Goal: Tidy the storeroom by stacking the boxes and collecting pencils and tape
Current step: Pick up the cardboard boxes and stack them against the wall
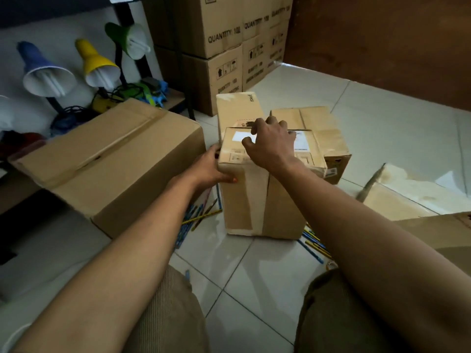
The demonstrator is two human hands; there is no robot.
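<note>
Two hands meet on one small taped box (pixel 257 200) standing upright on the tiled floor (pixel 254 289), and that box serves as the landmark for everything else in the head view. The left hand (pixel 211 166) grips its upper left edge, thumb curled onto the near face and the other fingers wrapped round the left side, out of sight. The right hand (pixel 270 146) lies across the top, its fingers (pixel 257 124) bent over the far edge and the thumb resting on a white label; it holds the box by that edge.

Left of the small box, just beside it, sits a large closed box (pixel 107 159) with tape along its seam. Behind the small box, touching or nearly so, stand a narrow upright box (pixel 237 108) and a lower flat-topped box (pixel 321 123). Pencils (pixel 201 217) lie scattered on the floor at the small box's left foot, and more pencils (pixel 314 244) spill out at its right foot. A roll of tape (pixel 331 265) lies near those, partly hidden by the right forearm.

Far behind the small box rises a stack of printed cartons (pixel 224 44) against the wall. Behind the large box stand three desk lamps: blue (pixel 43 70), yellow (pixel 98 64) and green (pixel 127 39).
</note>
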